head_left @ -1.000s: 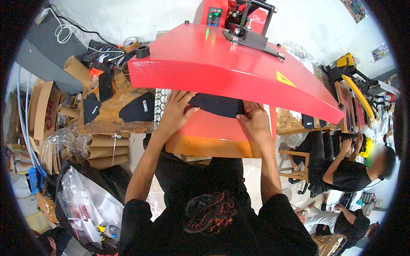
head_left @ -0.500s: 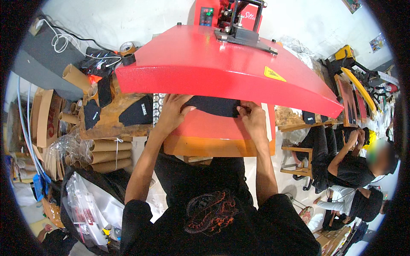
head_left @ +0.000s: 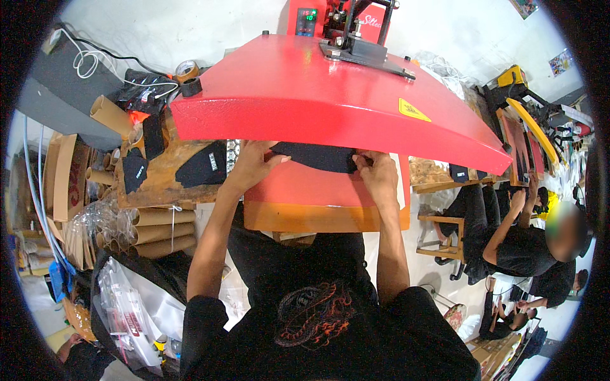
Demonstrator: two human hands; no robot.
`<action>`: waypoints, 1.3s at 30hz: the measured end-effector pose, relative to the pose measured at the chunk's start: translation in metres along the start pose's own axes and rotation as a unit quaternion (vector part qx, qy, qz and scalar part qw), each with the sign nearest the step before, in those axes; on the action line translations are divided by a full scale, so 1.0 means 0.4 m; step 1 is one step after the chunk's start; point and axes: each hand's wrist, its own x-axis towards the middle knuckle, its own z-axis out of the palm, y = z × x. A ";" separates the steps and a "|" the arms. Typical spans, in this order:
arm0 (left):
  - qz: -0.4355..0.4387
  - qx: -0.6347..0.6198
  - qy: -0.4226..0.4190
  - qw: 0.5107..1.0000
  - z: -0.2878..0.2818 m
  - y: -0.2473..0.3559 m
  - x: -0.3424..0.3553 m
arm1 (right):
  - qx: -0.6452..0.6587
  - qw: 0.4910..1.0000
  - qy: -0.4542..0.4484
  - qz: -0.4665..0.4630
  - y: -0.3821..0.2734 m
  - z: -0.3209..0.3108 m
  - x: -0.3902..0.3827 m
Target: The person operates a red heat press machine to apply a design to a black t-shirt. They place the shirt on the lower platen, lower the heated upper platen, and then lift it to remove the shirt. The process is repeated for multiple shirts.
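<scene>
A dark fabric piece lies on the orange lower platen of a red heat press, under the raised red upper plate. My left hand presses on the fabric's left end with fingers spread. My right hand pinches the fabric's right end. Both forearms reach up from the lower edge over my black printed shirt.
A worn wooden bench on the left holds more dark fabric pieces. Cardboard tubes and plastic bags lie below it. A person in black sits at the right by a wooden chair.
The view has shifted so the press sits lower and larger in frame. My hands stay on the dark fabric, the left one now a bit farther left on it.
</scene>
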 end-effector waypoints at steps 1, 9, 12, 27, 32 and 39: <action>0.009 0.009 0.011 1.000 0.003 -0.001 -0.001 | 0.002 1.000 -0.008 0.005 0.000 0.000 0.000; -0.106 -0.065 -0.062 0.990 -0.003 0.011 0.005 | 0.003 1.000 -0.013 0.009 -0.003 -0.008 -0.013; -0.087 -0.012 -0.030 0.996 -0.004 0.028 0.004 | 0.038 0.999 0.005 -0.034 0.007 0.002 -0.006; -0.046 -0.038 -0.021 0.998 -0.004 0.062 0.014 | -0.006 1.000 0.024 0.004 -0.035 -0.014 0.001; 0.038 0.033 0.017 0.999 -0.004 0.081 0.014 | 0.147 0.989 0.030 0.001 0.043 -0.143 -0.150; 0.009 0.011 0.046 0.999 -0.005 0.056 0.004 | 0.069 0.968 -0.232 0.063 0.342 -0.159 -0.533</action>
